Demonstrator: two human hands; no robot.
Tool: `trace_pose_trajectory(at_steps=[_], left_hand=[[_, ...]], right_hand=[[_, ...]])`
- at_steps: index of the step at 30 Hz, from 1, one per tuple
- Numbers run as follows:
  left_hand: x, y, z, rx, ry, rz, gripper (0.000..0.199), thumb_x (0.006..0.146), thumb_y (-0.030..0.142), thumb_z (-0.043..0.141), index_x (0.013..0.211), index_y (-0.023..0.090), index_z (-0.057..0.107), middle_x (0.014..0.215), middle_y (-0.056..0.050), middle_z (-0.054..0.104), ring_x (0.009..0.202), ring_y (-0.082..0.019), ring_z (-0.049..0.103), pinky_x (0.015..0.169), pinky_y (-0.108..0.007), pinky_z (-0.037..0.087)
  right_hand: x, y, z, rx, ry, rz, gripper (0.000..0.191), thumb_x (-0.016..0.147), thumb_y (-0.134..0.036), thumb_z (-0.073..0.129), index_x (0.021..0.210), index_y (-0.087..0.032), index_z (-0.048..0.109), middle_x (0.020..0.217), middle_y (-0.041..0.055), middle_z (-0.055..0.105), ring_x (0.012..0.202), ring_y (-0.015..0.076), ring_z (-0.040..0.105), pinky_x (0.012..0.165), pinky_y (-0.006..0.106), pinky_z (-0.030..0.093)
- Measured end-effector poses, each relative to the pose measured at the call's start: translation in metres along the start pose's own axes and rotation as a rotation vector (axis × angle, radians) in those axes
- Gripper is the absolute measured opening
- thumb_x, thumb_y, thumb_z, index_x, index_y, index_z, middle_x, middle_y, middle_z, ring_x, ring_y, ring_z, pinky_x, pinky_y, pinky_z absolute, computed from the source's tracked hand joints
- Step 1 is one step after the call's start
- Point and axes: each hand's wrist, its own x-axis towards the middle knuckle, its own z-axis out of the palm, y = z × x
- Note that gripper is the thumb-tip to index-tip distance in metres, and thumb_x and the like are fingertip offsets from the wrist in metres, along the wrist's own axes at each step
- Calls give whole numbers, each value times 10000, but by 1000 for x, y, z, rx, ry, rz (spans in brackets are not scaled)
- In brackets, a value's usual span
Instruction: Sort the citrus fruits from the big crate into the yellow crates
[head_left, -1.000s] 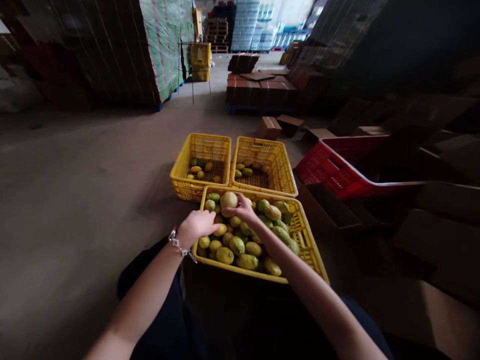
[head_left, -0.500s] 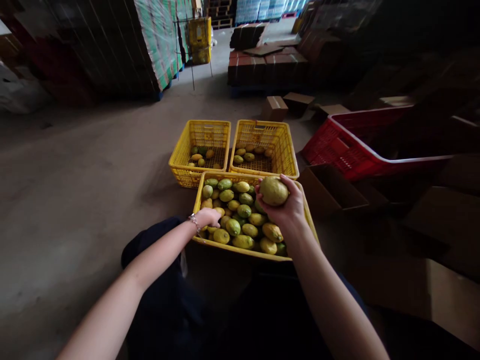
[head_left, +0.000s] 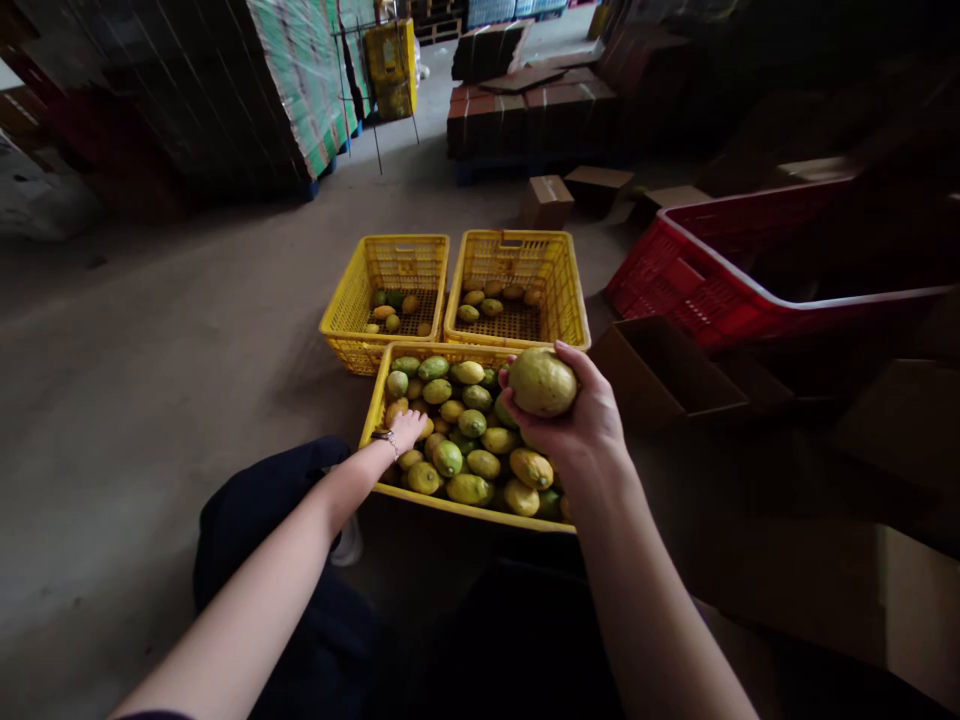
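Observation:
A large yellow-green fruit [head_left: 543,382] rests in my right hand [head_left: 589,415], its fingers wrapped round it above the right side of the front yellow crate [head_left: 480,512]. That crate holds many green and yellow fruits, among them an orange-yellow one [head_left: 531,468]. Over the crate's left part, my left hand [head_left: 409,430] lies on the fruits with its fingers spread, touching a yellow one. A bracelet circles the left wrist.
Behind stand two yellow crates, left [head_left: 352,345] and right [head_left: 517,340], with several fruits in each. At the right are a red crate [head_left: 675,280] and an open cardboard box [head_left: 637,385]. Wrapped stacks [head_left: 300,80] and a small carton [head_left: 547,203] stand farther back.
My left hand has moved slightly and its fingers now show spread over the fruits. My right hand still holds the large fruit. The view has shifted a little, with the crates farther left.

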Motion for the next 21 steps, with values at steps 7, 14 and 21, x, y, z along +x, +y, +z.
trace_pose_trajectory(at_steps=[7,14,21], left_hand=[[2,11,-1,-110,55,-80,525,751,-5,731,1246,113,600,1344,-229,638,1301,-359,578,1088,-467,413],[-16,1,-52,-347,219,-82,605,795,225,819,1348,155,583,1362,-141,656,1263,-327,623,1067,-383,489],[-81,11,-148,-1657,332,307,582,752,239,838,1292,189,629,1302,-99,699,1200,-266,682,1132,-451,505]], right_hand=[[0,2,7,-3,20,41,267,756,-347,796,912,-252,601,743,-10,738,703,200,740,569,296,607],[-3,9,15,-6,29,49,248,757,-321,784,905,-258,596,700,-27,722,637,194,721,564,306,610],[-11,8,25,-33,75,3,165,760,-251,750,844,-249,607,656,-38,706,582,189,704,529,301,592]])
